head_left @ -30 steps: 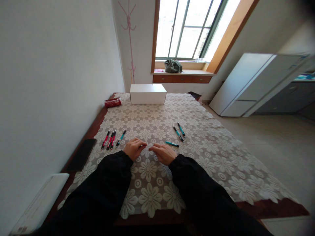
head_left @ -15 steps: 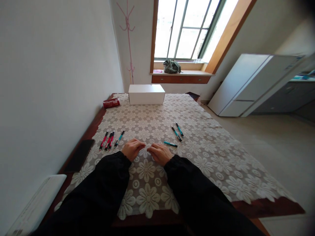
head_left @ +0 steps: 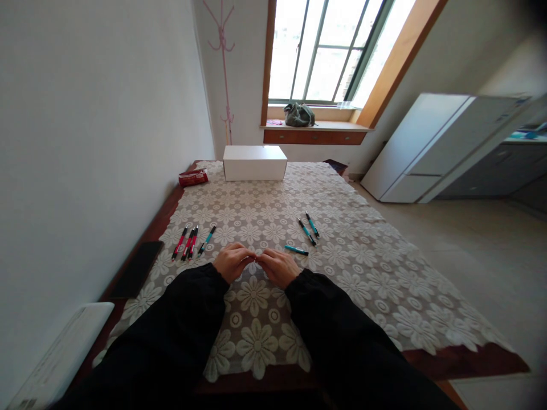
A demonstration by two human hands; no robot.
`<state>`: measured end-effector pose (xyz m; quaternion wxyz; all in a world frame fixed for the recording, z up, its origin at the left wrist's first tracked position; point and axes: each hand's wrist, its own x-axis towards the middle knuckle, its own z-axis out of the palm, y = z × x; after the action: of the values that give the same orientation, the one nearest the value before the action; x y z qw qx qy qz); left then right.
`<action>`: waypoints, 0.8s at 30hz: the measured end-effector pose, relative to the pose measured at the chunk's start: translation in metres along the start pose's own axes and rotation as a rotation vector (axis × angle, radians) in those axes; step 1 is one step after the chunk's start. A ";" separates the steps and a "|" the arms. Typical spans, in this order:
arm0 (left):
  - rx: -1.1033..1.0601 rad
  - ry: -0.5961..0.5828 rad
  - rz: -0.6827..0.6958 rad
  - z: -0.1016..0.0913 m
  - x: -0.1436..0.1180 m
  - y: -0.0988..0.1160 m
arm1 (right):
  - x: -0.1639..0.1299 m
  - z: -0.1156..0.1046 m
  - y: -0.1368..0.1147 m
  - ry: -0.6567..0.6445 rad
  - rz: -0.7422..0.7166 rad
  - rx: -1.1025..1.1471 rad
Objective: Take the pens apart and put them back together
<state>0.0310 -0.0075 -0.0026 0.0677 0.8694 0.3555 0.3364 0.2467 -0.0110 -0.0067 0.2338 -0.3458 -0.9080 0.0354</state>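
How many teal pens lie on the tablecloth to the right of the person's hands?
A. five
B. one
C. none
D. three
D: to the right of the right hand, one teal pen lies alone and two more lie side by side on the tablecloth.

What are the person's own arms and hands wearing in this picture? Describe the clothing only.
Both arms are covered by long, loose black sleeves that end at the wrists. The left hand and right hand are bare: no gloves, and no rings or watch can be seen.
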 end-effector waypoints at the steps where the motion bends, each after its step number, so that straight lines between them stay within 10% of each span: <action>1: 0.004 0.001 -0.002 0.000 0.000 0.001 | 0.000 0.000 0.000 0.000 0.003 0.004; 24: 0.004 0.052 -0.070 0.002 -0.001 0.001 | -0.003 -0.001 0.002 0.013 0.038 0.021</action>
<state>0.0322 -0.0087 -0.0047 0.0683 0.8474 0.3883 0.3555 0.2500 -0.0115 -0.0075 0.2428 -0.3607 -0.8993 0.0472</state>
